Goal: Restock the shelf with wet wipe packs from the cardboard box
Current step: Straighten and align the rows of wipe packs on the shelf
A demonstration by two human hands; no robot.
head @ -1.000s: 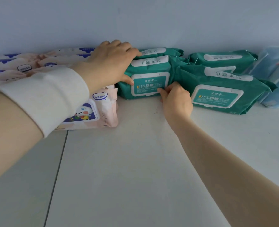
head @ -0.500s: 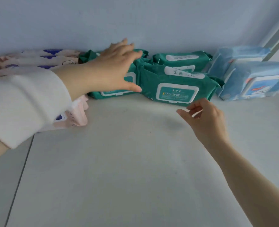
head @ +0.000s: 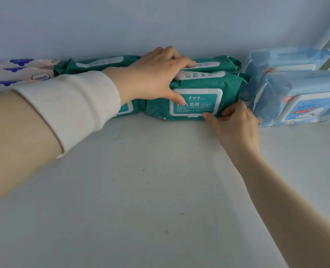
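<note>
Shelf [head: 141, 190], pale grey surface, seen from above and in front. Packs stand in a row along the back wall [head: 160, 22]. Front green pack [head: 224, 88] stands on its long edge right of centre, white flip lid facing the camera, a second green pack [head: 216, 63] close behind it. Left hand [head: 152, 78] reaches in from the left, cream sleeve [head: 73, 107] pushed up the forearm; its fingers [head: 187, 62] drape over the top of the front green pack and the thumb presses on the lid face, so the hand grips the pack from above. Right hand [head: 237, 126] comes in from lower right; thumb touches the lid's bottom edge, the other fingers curl at the pack's lower right end, pinching it there. More green packs [head: 94, 63] lie further left, partly hidden by the left arm. Pink-and-white packs [head: 25, 74] with blue marks sit at the far left. Light blue packs [head: 305, 93] stand just beside the front green pack's right end.
</note>
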